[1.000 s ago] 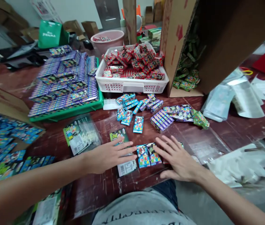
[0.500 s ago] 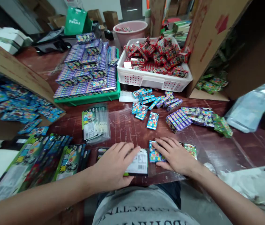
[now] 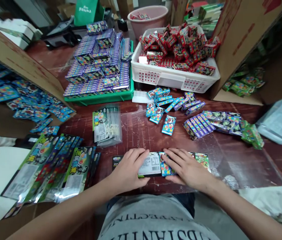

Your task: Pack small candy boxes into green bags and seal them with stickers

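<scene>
My left hand (image 3: 130,168) lies fingers-down on a clear printed bag (image 3: 150,164) with a white barcode label, at the table's near edge. My right hand (image 3: 184,165) rests flat on a short row of small packs, a blue pack (image 3: 165,167) showing at its thumb and a green pack (image 3: 202,160) past its fingers. The bag's mouth meets the blue pack between my hands. Further out lie loose blue packs (image 3: 159,106), purple packs (image 3: 198,124) and green packs (image 3: 252,135).
A green tray (image 3: 98,99) stacked with purple packs and a white basket (image 3: 170,80) of red packs stand behind. Cardboard boxes flank both sides. A pile of empty bags (image 3: 107,125) lies ahead left, filled bags (image 3: 53,170) at the left edge, plastic sheets at right.
Both hands slid toward me and together; the left pulled the bag up against the row of packs under the right. The view tilted down and left.
</scene>
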`<state>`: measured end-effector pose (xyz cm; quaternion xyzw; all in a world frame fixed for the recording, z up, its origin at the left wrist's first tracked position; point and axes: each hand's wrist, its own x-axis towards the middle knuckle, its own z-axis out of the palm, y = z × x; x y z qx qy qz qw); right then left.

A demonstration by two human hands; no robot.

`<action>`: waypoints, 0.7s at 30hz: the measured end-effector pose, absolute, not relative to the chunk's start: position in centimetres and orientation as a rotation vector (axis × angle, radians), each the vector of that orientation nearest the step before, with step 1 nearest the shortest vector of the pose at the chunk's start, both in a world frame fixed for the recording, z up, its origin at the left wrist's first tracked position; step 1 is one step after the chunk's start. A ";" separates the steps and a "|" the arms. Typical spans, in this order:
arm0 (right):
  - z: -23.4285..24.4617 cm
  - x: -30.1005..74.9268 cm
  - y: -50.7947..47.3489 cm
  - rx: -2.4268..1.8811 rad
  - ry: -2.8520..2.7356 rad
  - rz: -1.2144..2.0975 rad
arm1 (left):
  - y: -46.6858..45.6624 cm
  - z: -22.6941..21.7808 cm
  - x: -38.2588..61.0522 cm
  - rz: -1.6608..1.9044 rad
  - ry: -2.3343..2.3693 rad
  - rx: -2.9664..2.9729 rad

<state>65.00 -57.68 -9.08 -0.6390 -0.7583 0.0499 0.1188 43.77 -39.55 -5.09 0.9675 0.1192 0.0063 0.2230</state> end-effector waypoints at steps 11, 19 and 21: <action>-7.6 68.3 -59.9 -1.956 -2.068 0.336 | -39.2 -5.3 45.1 -0.111 0.267 2.683; -8.0 66.7 -58.7 -1.964 -1.932 0.378 | -40.3 -6.0 46.2 -0.048 0.380 2.622; -8.1 66.6 -58.8 -1.979 -1.871 0.353 | -40.5 -6.0 46.1 -0.024 0.412 2.625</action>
